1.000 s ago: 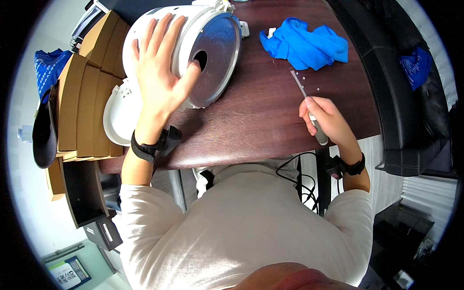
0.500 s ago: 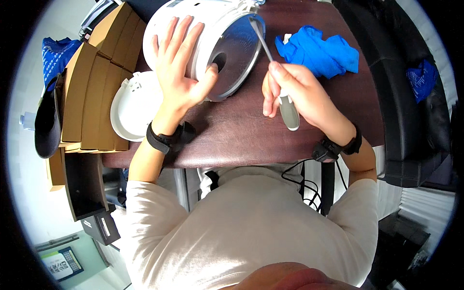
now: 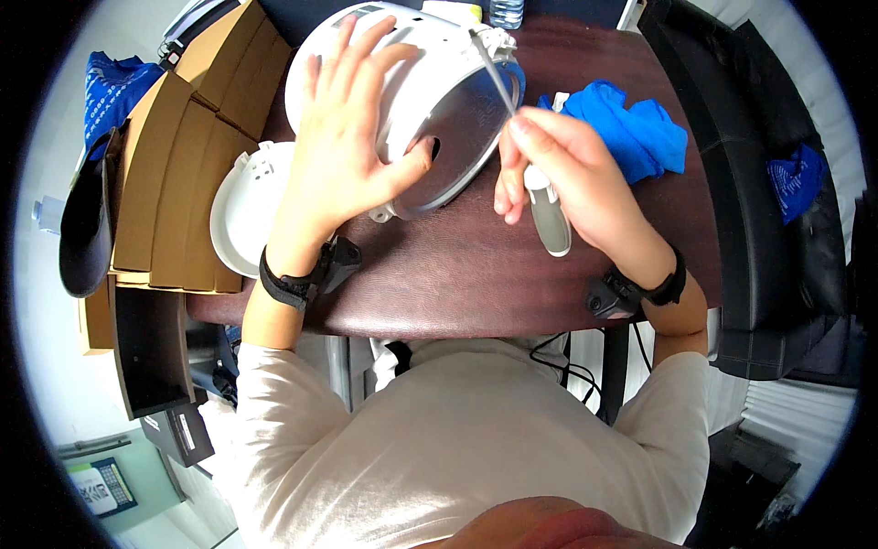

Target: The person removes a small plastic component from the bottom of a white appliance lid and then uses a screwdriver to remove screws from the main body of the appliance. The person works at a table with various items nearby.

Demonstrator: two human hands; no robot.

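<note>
A round white appliance housing lies tipped on its side at the far middle of the table, its round grey face toward the right. Across its white shell my left hand rests with fingers spread, the thumb beside a dark hole in that face. My right hand is closed around a screwdriver with a grey and white handle. Its metal shaft points up and away, the tip near the upper rim of the housing; whether it touches is unclear. Left of my left wrist sits a shallow white round cover.
Brown cardboard boxes stand along the left edge of the dark red table. A crumpled blue cloth lies to the right. Behind the housing is a clear bottle. A black padded seat borders the right side.
The view has shifted slightly, so the table's things sit lower in the picture. My left hand stays spread on the housing, and the screwdriver remains in my right hand.
</note>
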